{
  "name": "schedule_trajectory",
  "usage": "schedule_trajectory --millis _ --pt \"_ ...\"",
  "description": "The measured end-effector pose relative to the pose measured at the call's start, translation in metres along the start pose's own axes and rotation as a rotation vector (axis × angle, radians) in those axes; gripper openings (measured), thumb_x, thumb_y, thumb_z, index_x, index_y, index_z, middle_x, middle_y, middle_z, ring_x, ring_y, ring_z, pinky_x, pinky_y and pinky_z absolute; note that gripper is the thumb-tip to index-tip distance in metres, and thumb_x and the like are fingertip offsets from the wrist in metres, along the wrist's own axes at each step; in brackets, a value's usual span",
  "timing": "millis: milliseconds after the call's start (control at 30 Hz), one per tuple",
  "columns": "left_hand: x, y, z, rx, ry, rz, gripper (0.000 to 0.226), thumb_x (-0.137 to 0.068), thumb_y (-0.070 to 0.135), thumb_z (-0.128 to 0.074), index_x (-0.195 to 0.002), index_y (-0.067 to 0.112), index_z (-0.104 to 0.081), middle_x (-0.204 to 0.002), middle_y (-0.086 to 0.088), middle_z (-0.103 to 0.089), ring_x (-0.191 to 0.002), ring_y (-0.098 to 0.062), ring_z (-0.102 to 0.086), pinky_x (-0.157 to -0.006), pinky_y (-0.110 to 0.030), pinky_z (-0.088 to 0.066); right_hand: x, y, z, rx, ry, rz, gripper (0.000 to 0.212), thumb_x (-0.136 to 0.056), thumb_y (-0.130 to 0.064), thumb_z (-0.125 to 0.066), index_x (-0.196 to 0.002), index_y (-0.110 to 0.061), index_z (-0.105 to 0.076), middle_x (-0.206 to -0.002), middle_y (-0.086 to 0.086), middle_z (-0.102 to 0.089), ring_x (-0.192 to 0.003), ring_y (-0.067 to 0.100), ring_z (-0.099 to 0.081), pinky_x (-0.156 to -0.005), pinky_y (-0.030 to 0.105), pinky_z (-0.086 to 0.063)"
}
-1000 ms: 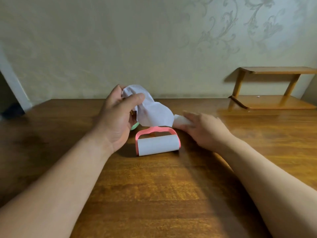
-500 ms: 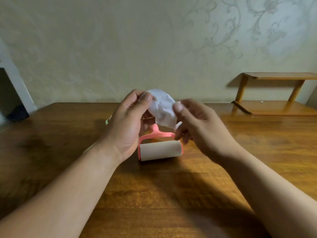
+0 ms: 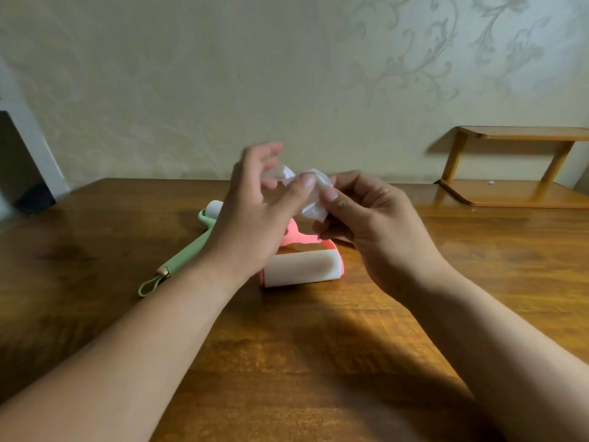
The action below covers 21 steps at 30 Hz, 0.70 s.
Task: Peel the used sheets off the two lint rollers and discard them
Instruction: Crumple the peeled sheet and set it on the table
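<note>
Both hands hold a crumpled white used sheet [image 3: 310, 194] above the table. My left hand [image 3: 255, 218] pinches its left side with thumb and fingers; my right hand [image 3: 366, 218] pinches its right side. Below them a pink lint roller [image 3: 302, 267] lies on the wooden table [image 3: 318, 362], its white roll facing me and its handle partly hidden by my hands. A green lint roller [image 3: 191, 247] lies to the left, its handle and wrist loop pointing toward me, its white roll end peeking out behind my left hand.
A small wooden two-tier shelf [image 3: 516, 167] stands at the table's far right against the patterned wall. A dark opening [image 3: 19, 173] shows at the far left beyond the table edge.
The sheet has been squeezed into a smaller wad between both hands. My right hand rose from the table to the sheet. The green roller has come into view at left.
</note>
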State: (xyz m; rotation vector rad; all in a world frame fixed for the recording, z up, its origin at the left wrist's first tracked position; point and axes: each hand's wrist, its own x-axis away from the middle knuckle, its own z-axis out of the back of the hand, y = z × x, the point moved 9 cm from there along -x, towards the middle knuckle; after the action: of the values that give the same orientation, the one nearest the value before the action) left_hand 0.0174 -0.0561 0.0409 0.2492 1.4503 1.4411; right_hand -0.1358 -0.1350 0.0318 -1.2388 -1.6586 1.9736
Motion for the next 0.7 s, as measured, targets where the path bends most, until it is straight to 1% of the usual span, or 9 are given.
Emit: schedule_trajectory --millis 100,200,267,333,400,467,533,600,700 --pt "0.012 0.003 -0.031 0.256 -0.231 0.069 0.048 -0.096 0.071 -0.05 -0.128 0.039 -0.066 -0.137 -0.016 -0.066 -0.129 -0.025 -0.068 -0.111 -0.051 -0.054 0.007 -0.01 -0.018 0.114 -0.069 0.122 0.016 -0.11 -0.001 -0.062 -0.116 -0.003 -0.077 -0.093 0.01 -0.081 -0.087 0.021 -0.077 -0.079 0.039 -0.066" --pt "0.016 -0.001 -0.042 0.307 -0.255 0.114 0.067 -0.107 0.058 -0.044 -0.136 0.002 -0.064 -0.134 -0.039 -0.063 -0.13 -0.049 -0.064 -0.114 -0.07 -0.047 0.011 -0.011 -0.018 0.192 0.003 0.134 0.007 -0.107 -0.005 -0.069 -0.114 -0.007 -0.072 -0.091 0.004 -0.082 -0.081 0.016 -0.082 -0.075 0.033 -0.068" --pt "0.014 -0.003 -0.034 0.291 -0.157 0.119 0.055 -0.107 0.048 -0.047 -0.129 0.002 -0.07 -0.127 -0.032 -0.072 -0.123 -0.044 -0.071 -0.107 -0.063 -0.057 0.012 -0.013 -0.011 0.322 0.103 0.135 0.013 -0.103 -0.013 -0.078 -0.109 -0.015 -0.066 -0.091 0.003 -0.082 -0.08 0.014 -0.082 -0.072 0.031 -0.068" --pt "0.009 -0.005 -0.024 0.28 -0.065 0.099 0.035 -0.111 0.035 -0.048 -0.124 0.018 -0.076 -0.113 -0.01 -0.083 -0.108 -0.024 -0.08 -0.087 -0.044 -0.067 0.012 -0.016 -0.004 0.47 0.173 0.16 0.016 -0.101 -0.016 -0.08 -0.102 -0.019 -0.065 -0.087 -0.002 -0.078 -0.079 0.008 -0.078 -0.069 0.025 -0.063" --pt "0.002 -0.007 -0.012 0.291 -0.012 0.099 0.03 -0.116 0.026 -0.046 -0.119 0.022 -0.076 -0.093 0.0 -0.081 -0.084 -0.016 -0.079 -0.067 -0.032 -0.061 0.011 -0.019 0.006 0.553 0.248 0.19 0.013 -0.102 -0.02 -0.077 -0.097 -0.021 -0.065 -0.081 -0.008 -0.072 -0.076 -0.001 -0.071 -0.065 0.016 -0.055" --pt "-0.002 -0.007 -0.002 0.347 0.005 0.103 0.031 -0.118 0.029 -0.046 -0.105 0.018 -0.071 -0.07 0.004 -0.06 -0.057 -0.01 -0.054 -0.05 -0.026 -0.042 0.008 -0.021 0.018 0.591 0.302 0.186 0.011 -0.103 -0.025 -0.075 -0.095 -0.025 -0.066 -0.08 -0.008 -0.069 -0.075 -0.002 -0.066 -0.063 0.013 -0.05" --pt "-0.004 -0.003 0.003 0.406 -0.01 0.108 0.046 -0.117 0.045 -0.044 -0.085 0.018 -0.062 -0.063 0.005 -0.042 -0.05 -0.01 -0.033 -0.044 -0.024 -0.028 0.006 -0.019 0.025 0.592 0.316 0.167 0.012 -0.104 -0.026 -0.072 -0.094 -0.028 -0.066 -0.09 -0.015 -0.072 -0.074 -0.002 -0.067 -0.06 0.012 -0.05" --pt "-0.004 0.001 0.004 0.406 -0.029 0.097 0.057 -0.116 0.054 -0.037 -0.07 0.022 -0.052 -0.058 0.005 -0.035 -0.046 -0.01 -0.027 -0.042 -0.022 -0.025 0.004 -0.015 0.026 0.586 0.31 0.142 0.012 -0.106 -0.027 -0.07 -0.095 -0.029 -0.066 -0.093 -0.021 -0.072 -0.074 -0.001 -0.07 -0.059 0.014 -0.052" --pt "-0.004 0.0 0.003 0.337 -0.048 0.103 0.049 -0.12 0.033 -0.035 -0.076 0.019 -0.051 -0.056 0.007 -0.036 -0.044 -0.008 -0.027 -0.041 -0.022 -0.026 0.003 -0.011 0.026 0.589 0.306 0.123 0.011 -0.107 -0.028 -0.069 -0.096 -0.031 -0.067 -0.094 -0.021 -0.073 -0.078 0.003 -0.072 -0.061 0.018 -0.056"
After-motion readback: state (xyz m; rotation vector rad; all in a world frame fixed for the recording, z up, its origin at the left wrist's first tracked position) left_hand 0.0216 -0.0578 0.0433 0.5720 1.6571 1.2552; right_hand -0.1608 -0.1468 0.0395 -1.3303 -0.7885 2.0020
